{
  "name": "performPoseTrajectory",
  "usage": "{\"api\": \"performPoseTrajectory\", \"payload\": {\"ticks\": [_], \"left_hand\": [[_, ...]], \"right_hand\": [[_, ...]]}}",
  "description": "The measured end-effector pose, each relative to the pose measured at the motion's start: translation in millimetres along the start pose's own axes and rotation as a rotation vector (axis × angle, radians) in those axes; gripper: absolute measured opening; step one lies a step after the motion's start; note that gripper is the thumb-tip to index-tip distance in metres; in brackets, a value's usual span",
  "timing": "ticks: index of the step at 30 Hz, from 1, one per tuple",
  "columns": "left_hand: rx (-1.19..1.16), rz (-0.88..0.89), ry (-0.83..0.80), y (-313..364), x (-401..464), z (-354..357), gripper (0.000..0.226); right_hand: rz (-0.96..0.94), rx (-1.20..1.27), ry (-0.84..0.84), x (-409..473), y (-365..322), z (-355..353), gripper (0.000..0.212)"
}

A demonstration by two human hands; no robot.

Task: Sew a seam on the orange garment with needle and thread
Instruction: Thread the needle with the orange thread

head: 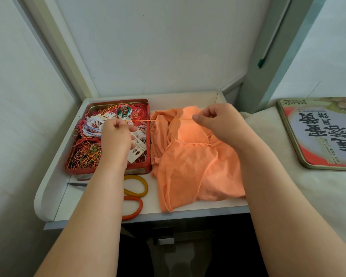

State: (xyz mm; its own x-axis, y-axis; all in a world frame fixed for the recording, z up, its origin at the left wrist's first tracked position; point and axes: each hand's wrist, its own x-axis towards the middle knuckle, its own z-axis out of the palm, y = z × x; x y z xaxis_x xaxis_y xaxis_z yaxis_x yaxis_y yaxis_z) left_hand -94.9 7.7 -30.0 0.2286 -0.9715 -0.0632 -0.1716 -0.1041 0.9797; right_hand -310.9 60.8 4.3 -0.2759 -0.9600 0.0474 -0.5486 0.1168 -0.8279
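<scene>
An orange garment (194, 162) lies crumpled on the right half of a small white table (58, 156). Above its far edge an orange thread (162, 120) is stretched taut between my two hands. My left hand (118, 134) pinches one end over the open red tin (148, 136), which is full of tangled coloured threads. My right hand (218, 120) pinches the other end between thumb and forefinger above the garment. No needle can be made out.
Scissors (135, 194) with yellow and orange handles lie at the table's front, partly under my left forearm. The tin's printed lid (320, 134) rests on a cloth-covered surface at right. White walls close in behind and at left.
</scene>
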Motion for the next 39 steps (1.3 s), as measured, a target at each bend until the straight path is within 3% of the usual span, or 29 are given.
{"api": "performPoseTrajectory", "payload": {"ticks": [4,6,7,9,12,14,16,18,21,26,29,34,39], "left_hand": [[-0.889,-0.336,-0.074,-2,9,-7,0.02],[-1.101,-0.377,-0.055,-6,14,-11,0.021],[-1.094,-0.37,-0.047,-5,14,-13,0.017],[-0.842,-0.27,-0.035,-2,14,-15,0.023],[-0.027,0.129,-0.03,2,6,-15,0.022],[0.438,0.325,-0.135,1,1,-16,0.011],[0.743,0.341,-0.26,-2,1,-17,0.008],[0.835,0.296,-0.308,-5,3,-20,0.01],[0.588,0.189,-0.257,-2,8,-20,0.012],[-0.171,-0.188,-0.011,-12,30,-25,0.026],[-0.507,-0.325,-0.032,-18,34,-28,0.02],[-0.706,-0.358,0.017,-21,33,-26,0.019],[-0.703,-0.354,0.127,-26,37,-30,0.018]], "right_hand": [[0.064,-0.042,-0.046,2,6,-4,0.026],[0.084,-0.067,-0.071,3,9,-5,0.027],[0.09,-0.078,-0.075,3,11,-6,0.027],[0.094,-0.069,-0.069,3,12,-8,0.025],[0.093,-0.029,-0.057,5,13,-13,0.025],[0.075,0.001,-0.031,6,14,-16,0.026],[0.061,0.014,0.005,6,16,-18,0.025],[0.063,0.022,0.041,7,18,-21,0.021],[0.111,0.087,0.06,10,19,-24,0.02],[0.218,0.134,0.01,14,25,-24,0.041],[0.261,0.272,-0.108,13,25,-22,0.043],[0.273,0.838,-0.446,7,20,-34,0.018],[0.17,1.271,-0.609,7,22,-40,0.012]]}}
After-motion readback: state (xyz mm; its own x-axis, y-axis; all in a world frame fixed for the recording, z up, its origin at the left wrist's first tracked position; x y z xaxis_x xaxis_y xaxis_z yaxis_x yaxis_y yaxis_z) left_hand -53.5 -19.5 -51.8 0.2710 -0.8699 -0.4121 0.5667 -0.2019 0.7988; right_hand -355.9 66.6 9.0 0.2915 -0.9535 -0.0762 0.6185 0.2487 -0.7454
